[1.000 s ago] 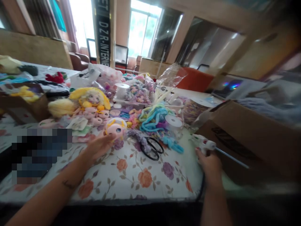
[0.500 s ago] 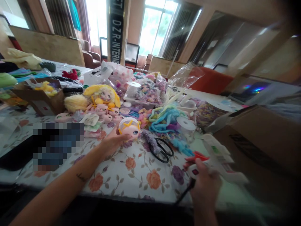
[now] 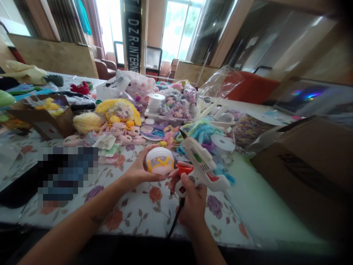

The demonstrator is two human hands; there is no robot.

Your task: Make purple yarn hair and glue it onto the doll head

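My left hand (image 3: pixel 140 167) is closed around a doll head (image 3: pixel 162 167), which has a white rounded top and yellow strips stuck across it. Its painted eye is turned out of sight. In my right hand (image 3: pixel 193 197) is a white glue gun (image 3: pixel 200 158) with a red trigger and a black cord, its dark nozzle pointing up and to the left. The glue gun is close to the right side of the doll head; my right fingers come near the head's lower edge, and whether they touch it I cannot tell.
Behind my hands lie several pink doll faces (image 3: pixel 125 139), a yellow-haired doll (image 3: pixel 121 110), and blue-green yarn (image 3: pixel 201 129) beside a white spool (image 3: pixel 223 142). A cardboard box (image 3: pixel 300 173) stands at the right, a smaller open box (image 3: pixel 45 121) at the left. A flowered cloth (image 3: pixel 132 213) covers the table.
My right hand has lifted the glue gun and brought it left, beside the doll head. My left hand has turned the head, hiding its eye. The black scissors are now hidden behind the glue gun.
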